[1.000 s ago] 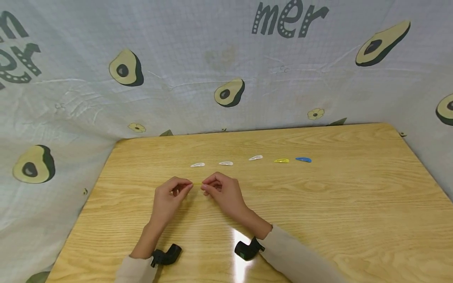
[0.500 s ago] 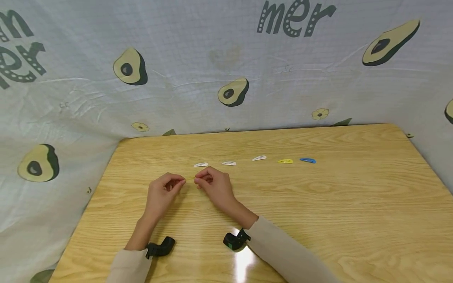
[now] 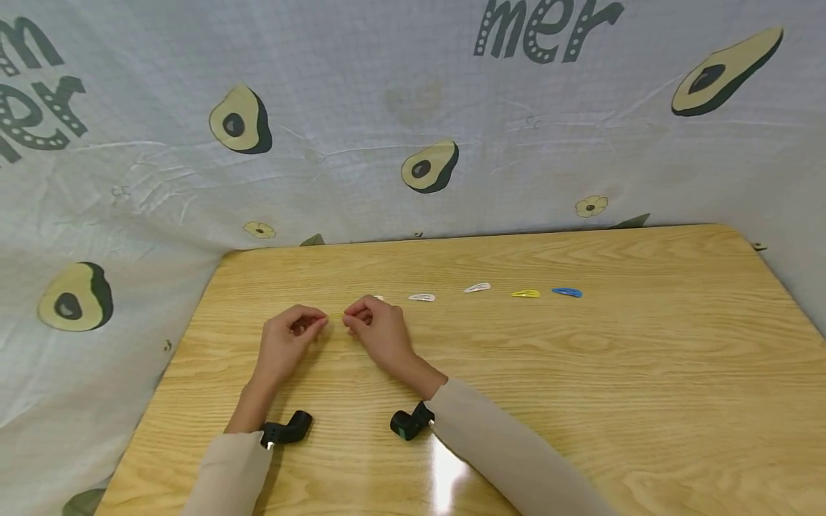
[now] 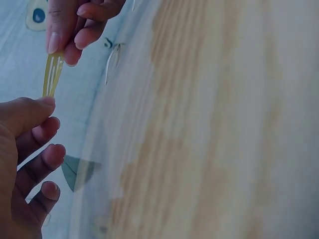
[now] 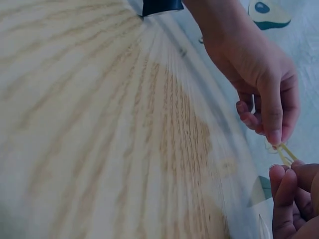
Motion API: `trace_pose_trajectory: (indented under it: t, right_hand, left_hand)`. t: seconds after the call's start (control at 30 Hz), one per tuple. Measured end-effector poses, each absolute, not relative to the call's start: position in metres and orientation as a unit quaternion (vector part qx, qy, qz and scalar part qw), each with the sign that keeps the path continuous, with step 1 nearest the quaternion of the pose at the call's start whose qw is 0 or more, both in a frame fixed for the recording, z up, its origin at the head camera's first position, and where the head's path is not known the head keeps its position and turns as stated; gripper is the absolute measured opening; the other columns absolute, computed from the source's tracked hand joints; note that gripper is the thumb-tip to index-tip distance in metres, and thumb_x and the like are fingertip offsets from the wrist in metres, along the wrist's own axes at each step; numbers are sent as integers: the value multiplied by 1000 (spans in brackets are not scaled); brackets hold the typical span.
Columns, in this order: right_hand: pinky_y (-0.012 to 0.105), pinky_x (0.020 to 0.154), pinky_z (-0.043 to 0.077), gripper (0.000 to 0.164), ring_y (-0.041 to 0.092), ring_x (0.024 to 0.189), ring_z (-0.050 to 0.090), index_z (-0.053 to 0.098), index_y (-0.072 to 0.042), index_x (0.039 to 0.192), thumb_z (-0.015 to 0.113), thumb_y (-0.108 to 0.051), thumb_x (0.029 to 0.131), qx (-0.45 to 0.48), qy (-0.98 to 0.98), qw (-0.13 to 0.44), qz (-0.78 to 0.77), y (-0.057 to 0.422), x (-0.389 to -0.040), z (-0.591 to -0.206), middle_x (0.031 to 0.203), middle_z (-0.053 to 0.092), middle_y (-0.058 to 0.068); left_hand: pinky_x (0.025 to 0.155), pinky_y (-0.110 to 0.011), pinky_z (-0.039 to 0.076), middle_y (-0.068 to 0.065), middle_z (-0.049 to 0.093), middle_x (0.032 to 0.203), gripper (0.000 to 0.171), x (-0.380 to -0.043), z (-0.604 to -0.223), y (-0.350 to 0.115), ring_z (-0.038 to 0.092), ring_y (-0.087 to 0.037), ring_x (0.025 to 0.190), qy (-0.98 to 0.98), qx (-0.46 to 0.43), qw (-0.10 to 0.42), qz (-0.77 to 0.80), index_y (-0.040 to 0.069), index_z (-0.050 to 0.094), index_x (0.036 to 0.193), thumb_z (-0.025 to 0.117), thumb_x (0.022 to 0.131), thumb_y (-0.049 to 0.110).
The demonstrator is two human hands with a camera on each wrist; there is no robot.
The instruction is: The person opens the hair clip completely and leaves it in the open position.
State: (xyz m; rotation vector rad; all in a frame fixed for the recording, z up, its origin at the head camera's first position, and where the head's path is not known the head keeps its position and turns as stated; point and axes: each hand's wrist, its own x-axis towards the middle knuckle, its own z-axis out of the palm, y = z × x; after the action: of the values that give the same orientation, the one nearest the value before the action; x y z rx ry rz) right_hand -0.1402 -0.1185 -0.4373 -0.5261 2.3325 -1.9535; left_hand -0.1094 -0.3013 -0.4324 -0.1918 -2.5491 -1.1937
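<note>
A yellow snap hair clip (image 4: pixel 52 75) is stretched between both hands above the table. My left hand (image 3: pixel 284 344) pinches one end with thumb and forefinger, its other fingers loosely bent in the left wrist view. At the opposite end, my right hand (image 3: pixel 382 335) pinches the clip between thumb and fingers. Seen from the right wrist, the strips of the yellow clip (image 5: pixel 284 153) stand apart. Behind the right hand, a white hair clip (image 3: pixel 379 297) is mostly hidden.
Along the back of the wooden table (image 3: pixel 581 401) lie two more white clips, one at centre (image 3: pixel 421 297) and one farther right (image 3: pixel 477 287). Beyond them are a yellow clip (image 3: pixel 525 293) and a blue clip (image 3: pixel 567 292). A printed cloth (image 3: pixel 335 86) hangs behind the table.
Both hands have moved left and farther back over the table, still pinching the yellow clip. The right hand now covers most of the leftmost white clip. The head view has shifted slightly.
</note>
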Motion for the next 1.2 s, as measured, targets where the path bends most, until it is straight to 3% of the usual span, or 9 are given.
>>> trace_pose_trajectory:
  t: [0.43, 0.77, 1.2]
  right_hand:
    - [18, 57, 49, 5, 8, 63, 64, 65, -7, 90, 69, -10, 89, -158, 781, 42, -603, -143, -157, -440, 75, 67, 1]
    - [18, 55, 44, 5, 0, 59, 55, 71, -15, 84, 73, -20, 87, -125, 841, -3, -526, -160, -155, -443, 70, 65, -10]
    - [21, 46, 40, 5, -1, 57, 52, 74, -23, 81, 74, -27, 85, -100, 874, 18, -475, -174, -161, -446, 69, 62, -16]
  left_hand:
    - [60, -19, 39, -8, 67, 81, 9, -124, -442, -323, 54, -10, 70, -882, -13, 144, -448, 3, 72, 90, 73, 86, 11]
    - [60, -18, 41, -10, 66, 87, 10, -131, -446, -340, 54, -9, 70, -883, -11, 133, -450, 3, 73, 93, 72, 86, 9]
    - [69, -21, 43, -10, 65, 90, 11, -140, -447, -361, 52, -12, 81, -894, -11, 92, -439, 2, 75, 89, 74, 84, 12]
